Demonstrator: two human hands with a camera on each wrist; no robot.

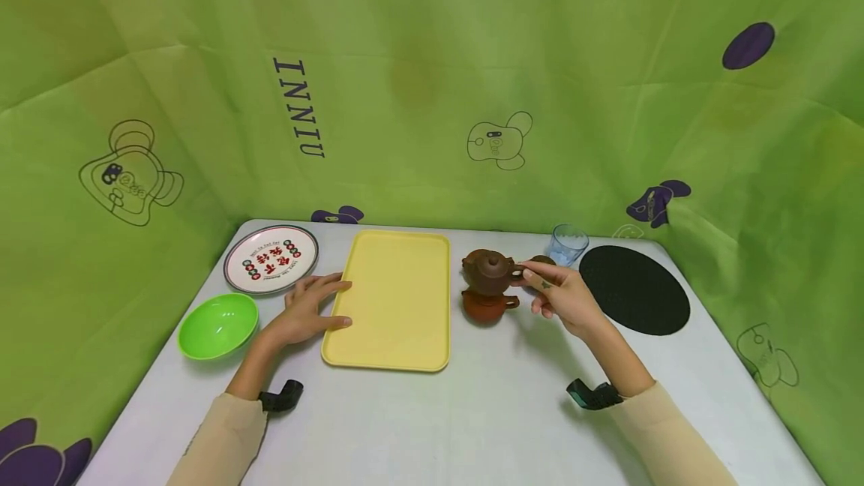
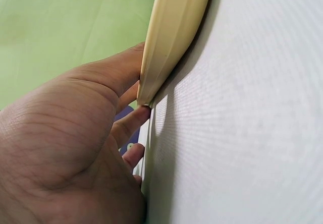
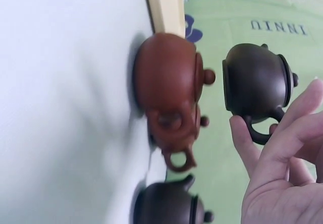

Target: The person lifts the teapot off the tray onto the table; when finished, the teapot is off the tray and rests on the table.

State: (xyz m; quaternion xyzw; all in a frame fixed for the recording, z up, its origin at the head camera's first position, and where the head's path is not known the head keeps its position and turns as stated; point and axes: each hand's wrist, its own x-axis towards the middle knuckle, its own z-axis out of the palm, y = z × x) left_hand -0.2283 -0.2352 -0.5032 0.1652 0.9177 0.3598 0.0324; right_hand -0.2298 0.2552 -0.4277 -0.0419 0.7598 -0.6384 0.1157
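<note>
My right hand (image 1: 560,295) holds a dark brown teapot (image 1: 493,276) by its handle, with the thumb and fingers at the loop. In the right wrist view this dark teapot (image 3: 255,82) is raised off the table, apart from a reddish-brown teapot (image 3: 164,72) standing there. A second reddish-brown teapot is partly hidden behind that one. Another dark teapot (image 3: 166,204) stands close by, cut off by the frame's lower edge. My left hand (image 1: 307,313) rests at the left edge of a yellow tray (image 1: 398,298), its fingers and thumb spread and touching the rim.
On the left are a white plate (image 1: 270,259) with red lettering and a green bowl (image 1: 219,327). A blue-tinted glass (image 1: 568,244) stands behind my right hand, and a round black mat (image 1: 634,291) lies to the right. Green printed cloth (image 1: 405,96) encloses the white table.
</note>
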